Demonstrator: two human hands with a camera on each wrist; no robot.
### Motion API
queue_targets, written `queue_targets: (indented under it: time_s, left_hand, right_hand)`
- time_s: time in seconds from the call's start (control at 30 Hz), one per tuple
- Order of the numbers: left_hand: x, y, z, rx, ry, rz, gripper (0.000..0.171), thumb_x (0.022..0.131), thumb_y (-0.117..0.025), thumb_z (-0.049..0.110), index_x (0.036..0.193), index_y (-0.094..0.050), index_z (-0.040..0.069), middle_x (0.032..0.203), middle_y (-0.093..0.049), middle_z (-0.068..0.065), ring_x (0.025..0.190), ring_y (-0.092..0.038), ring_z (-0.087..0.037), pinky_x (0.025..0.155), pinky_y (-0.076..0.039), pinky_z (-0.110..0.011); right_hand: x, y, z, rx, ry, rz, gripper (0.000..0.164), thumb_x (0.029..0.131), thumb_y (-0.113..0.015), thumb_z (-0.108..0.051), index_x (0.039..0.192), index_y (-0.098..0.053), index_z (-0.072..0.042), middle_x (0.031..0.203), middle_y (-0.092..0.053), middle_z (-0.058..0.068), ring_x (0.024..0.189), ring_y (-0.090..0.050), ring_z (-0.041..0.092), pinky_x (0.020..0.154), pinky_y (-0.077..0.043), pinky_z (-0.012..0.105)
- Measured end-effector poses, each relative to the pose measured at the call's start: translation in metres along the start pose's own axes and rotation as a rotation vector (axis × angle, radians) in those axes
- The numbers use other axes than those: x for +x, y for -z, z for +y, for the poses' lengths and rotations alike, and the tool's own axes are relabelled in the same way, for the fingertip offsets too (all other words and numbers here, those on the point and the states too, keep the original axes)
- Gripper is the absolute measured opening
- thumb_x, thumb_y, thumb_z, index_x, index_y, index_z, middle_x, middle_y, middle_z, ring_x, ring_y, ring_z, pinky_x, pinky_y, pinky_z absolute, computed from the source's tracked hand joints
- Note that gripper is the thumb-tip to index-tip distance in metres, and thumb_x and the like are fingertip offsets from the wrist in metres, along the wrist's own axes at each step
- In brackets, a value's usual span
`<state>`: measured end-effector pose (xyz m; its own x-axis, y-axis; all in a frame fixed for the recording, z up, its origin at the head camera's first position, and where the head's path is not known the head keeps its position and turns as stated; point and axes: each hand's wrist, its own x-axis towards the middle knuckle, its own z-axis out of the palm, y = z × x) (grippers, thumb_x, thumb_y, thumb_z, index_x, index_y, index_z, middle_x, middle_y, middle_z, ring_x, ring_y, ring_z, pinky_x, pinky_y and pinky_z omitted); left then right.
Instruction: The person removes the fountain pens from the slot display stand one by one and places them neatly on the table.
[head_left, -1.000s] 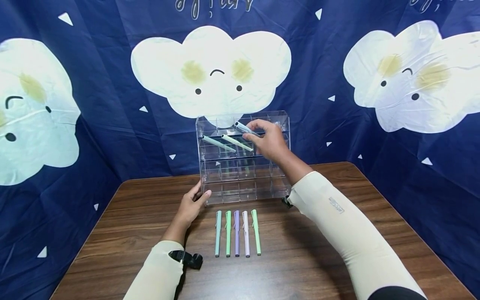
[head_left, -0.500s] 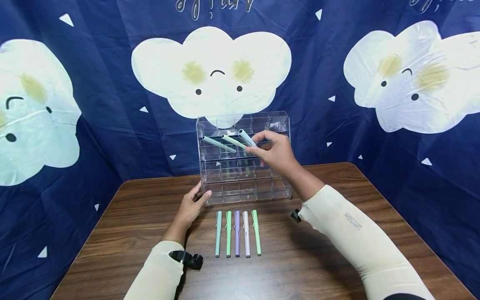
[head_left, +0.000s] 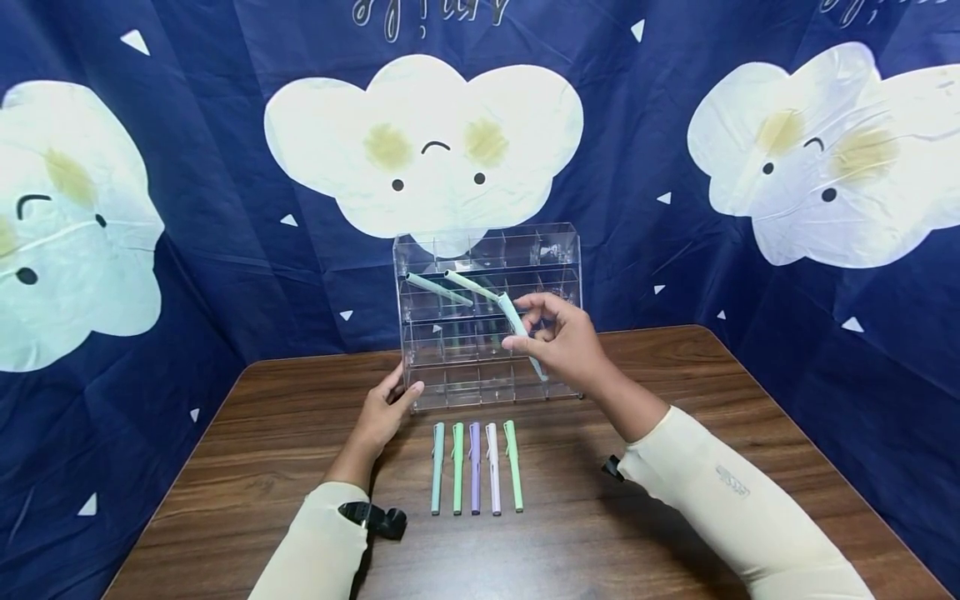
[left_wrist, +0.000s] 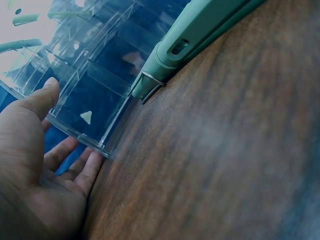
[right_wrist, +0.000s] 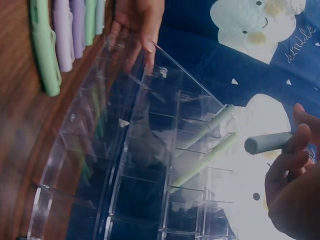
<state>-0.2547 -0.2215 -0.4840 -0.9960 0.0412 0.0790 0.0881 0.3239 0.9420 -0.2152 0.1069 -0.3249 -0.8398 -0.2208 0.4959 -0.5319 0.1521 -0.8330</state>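
Note:
My right hand [head_left: 564,340] pinches a light blue pen [head_left: 513,315] between thumb and fingers, tilted in front of the right half of a clear acrylic rack [head_left: 480,392]. The right wrist view shows this pen's blunt end [right_wrist: 267,143] pointing away from the hand. My left hand [head_left: 380,417] holds the rack's lower left corner, thumb at the front and fingers round the side. Two pens lean in the rack's upper tier: a pale blue-green pen [head_left: 438,288] at the left and a pale green pen [head_left: 471,285] beside it.
Several clipped pens lie side by side before the rack: a blue-green pen [head_left: 437,468], a green pen [head_left: 457,468], a purple pen [head_left: 475,468], a pale lilac pen [head_left: 492,468] and another green pen [head_left: 513,467]. Behind the wooden table [head_left: 300,417] hangs a blue cloth [head_left: 225,275].
My right hand has moved down and slightly right from the rack's upper tiers, carrying the light blue pen, which now tilts more steeply. The left hand stays at the rack's corner.

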Motion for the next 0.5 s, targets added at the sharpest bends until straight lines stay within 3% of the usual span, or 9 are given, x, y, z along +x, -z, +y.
queue_targets:
  time_s: [0.1, 0.23, 0.3, 0.5]
  left_hand:
    - [0.000, 0.000, -0.001, -0.009, 0.005, -0.001, 0.074, 0.110, -0.068, 0.037, 0.174, -0.031, 0.026, 0.170, -0.046, -0.023, 0.155, -0.050, -0.041, 0.119, -0.048, -0.053]
    - [0.001, 0.000, -0.001, -0.021, 0.002, 0.001, 0.075, 0.110, -0.069, 0.036, 0.174, -0.032, 0.026, 0.168, -0.049, -0.023, 0.154, -0.052, -0.040, 0.118, -0.049, -0.052]
    - [0.001, 0.000, -0.002, -0.020, 0.001, 0.003, 0.075, 0.110, -0.069, 0.036, 0.174, -0.032, 0.026, 0.167, -0.050, -0.023, 0.152, -0.053, -0.039, 0.117, -0.050, -0.050]
    - [0.000, 0.001, -0.001, 0.004, -0.002, 0.007, 0.074, 0.110, -0.068, 0.038, 0.173, -0.032, 0.026, 0.165, -0.052, -0.025, 0.149, -0.056, -0.039, 0.110, -0.053, -0.040]
  right_hand:
    - [-0.007, 0.000, 0.006, 0.020, 0.014, -0.025, 0.069, 0.089, -0.086, 0.007, 0.151, -0.057, 0.001, 0.094, -0.063, 0.011, 0.049, -0.051, 0.006, 0.041, -0.043, 0.026]
    - [-0.019, -0.001, 0.012, 0.047, -0.005, -0.042, 0.085, 0.093, -0.083, 0.005, 0.166, -0.043, -0.012, 0.099, -0.058, 0.010, 0.048, -0.054, 0.010, 0.039, -0.048, 0.034]
    - [-0.024, -0.001, 0.014, 0.069, -0.022, -0.040, 0.086, 0.095, -0.081, 0.005, 0.168, -0.041, -0.016, 0.101, -0.054, 0.010, 0.047, -0.054, 0.011, 0.037, -0.048, 0.038]
    - [-0.039, -0.002, 0.019, 0.053, -0.058, -0.009, 0.080, 0.095, -0.079, 0.006, 0.164, -0.043, -0.014, 0.096, -0.049, 0.010, 0.045, -0.056, 0.009, 0.036, -0.048, 0.043]
